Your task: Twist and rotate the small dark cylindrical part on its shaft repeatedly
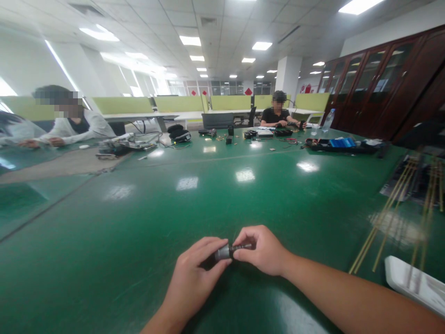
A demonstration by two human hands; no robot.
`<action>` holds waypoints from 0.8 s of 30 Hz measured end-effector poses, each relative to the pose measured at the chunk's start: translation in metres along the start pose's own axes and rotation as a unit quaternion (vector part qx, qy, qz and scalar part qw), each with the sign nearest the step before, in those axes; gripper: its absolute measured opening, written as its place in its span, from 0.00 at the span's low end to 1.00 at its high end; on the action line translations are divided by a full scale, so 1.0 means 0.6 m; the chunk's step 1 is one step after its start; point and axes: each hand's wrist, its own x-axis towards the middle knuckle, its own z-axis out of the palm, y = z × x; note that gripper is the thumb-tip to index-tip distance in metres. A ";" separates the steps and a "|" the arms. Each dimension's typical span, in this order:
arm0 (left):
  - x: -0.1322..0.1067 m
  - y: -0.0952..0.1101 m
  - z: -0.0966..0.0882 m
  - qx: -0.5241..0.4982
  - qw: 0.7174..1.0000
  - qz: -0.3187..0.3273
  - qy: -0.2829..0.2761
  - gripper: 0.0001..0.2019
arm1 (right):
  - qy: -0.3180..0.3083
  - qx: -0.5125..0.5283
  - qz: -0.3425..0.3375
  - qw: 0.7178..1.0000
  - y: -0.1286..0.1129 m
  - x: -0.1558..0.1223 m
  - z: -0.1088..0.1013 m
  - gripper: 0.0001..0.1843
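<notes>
At the upper left of the frame, a co-worker in a white sleeve (74, 130) sits at the far edge of the green table (146, 222), beside a tangle of wires and small hardware (120, 146).

At bottom centre, the left hand (193, 278) is curled nearly closed. Its thumb and fingers grip a grey cylindrical part (223, 253), which is held just above the table surface. A dark stub (242, 247) projects from the right end of this part. The right hand (263, 250) pinches the stub between its thumb and its bent fingertips. The two hands almost touch.

A second person in a black shirt (278, 115) sits at the far side, upper centre. Thin brass rods (389, 213) lie at the right edge, and a white tray (415, 284) lies in the lower right corner.

Hazards, as a judgement:
- The stub is small and the pinch is shallow, so a slip of the fingertips could release it.
- The table is glossy, so a dropped round part would probably roll away.
- A skewed pull or twist could jam the stub in the part.
- The right forearm lies near the rods, so a wide elbow movement could scatter them.
</notes>
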 end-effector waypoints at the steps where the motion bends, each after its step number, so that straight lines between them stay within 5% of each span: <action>1: -0.001 0.000 0.000 0.000 1.000 0.000 0.001 0.12 | 0.001 0.000 0.001 1.000 0.000 0.000 0.000 0.04; 24: 0.001 -0.004 -0.001 -0.004 1.000 -0.019 0.002 0.12 | 0.001 0.026 0.018 0.999 0.017 0.004 -0.002 0.07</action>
